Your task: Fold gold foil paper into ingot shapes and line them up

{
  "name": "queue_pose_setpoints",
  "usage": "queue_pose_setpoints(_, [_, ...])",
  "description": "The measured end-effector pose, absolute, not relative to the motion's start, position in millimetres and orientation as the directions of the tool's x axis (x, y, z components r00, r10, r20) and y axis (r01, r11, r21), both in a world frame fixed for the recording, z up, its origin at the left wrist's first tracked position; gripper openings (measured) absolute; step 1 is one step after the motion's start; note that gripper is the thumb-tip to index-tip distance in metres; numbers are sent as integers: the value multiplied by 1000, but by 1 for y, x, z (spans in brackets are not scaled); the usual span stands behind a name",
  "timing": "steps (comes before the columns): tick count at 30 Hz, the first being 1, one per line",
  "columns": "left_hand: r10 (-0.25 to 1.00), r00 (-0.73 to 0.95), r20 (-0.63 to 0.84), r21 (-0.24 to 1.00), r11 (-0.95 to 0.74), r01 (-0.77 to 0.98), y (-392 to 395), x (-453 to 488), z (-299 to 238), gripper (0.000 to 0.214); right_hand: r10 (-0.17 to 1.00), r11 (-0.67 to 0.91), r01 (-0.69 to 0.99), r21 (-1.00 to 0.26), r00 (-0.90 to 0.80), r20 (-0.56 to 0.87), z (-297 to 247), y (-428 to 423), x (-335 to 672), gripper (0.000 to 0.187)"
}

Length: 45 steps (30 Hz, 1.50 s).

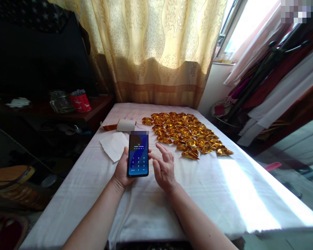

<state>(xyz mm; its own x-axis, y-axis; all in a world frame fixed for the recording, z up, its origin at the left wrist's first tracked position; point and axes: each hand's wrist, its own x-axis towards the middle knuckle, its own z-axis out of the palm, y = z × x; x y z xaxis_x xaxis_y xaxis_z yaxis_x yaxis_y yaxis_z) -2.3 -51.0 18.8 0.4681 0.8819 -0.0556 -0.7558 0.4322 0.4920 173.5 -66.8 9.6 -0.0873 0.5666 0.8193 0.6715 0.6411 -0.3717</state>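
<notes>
A smartphone [138,156] is held upright above the table, its lit screen showing a number keypad under a row of dots. My left hand [122,169] wraps round the phone's left side and lower back, part of its fingers hidden behind it. My right hand [163,168] hovers just right of the phone with its fingers apart and nothing in them. Past the right hand lie rows of folded gold foil pieces [187,132]. Behind the phone rest a white sheet of paper [114,147] and a white roll [126,125] with gold foil at its left end.
The table [151,211] has a white cloth, sunlit on the right. A dark cabinet [99,107] at left bears a glass jar [59,102] and a red container [79,101]. Yellow curtains [156,45] hang behind; a clothes rack [261,69] stands right. A wooden chair [13,177] is at left.
</notes>
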Motion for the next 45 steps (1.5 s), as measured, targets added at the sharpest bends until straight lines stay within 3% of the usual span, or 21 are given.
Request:
queue_pose_setpoints(5, [878, 478, -37, 486, 433, -759, -51, -3, 20, 67, 662, 532, 603, -595, 143, 736, -6, -53, 180, 37])
queue_pose_setpoints(9, [883, 468, -31, 486, 423, -765, -53, -3, 23, 69, 710, 471, 563, -680, 216, 670, -18, -45, 183, 42])
queue_pose_setpoints(45, [890, 454, -34, 494, 410, -767, -54, -2, 25, 68, 714, 481, 570, -666, 187, 675, -23, -42, 184, 42])
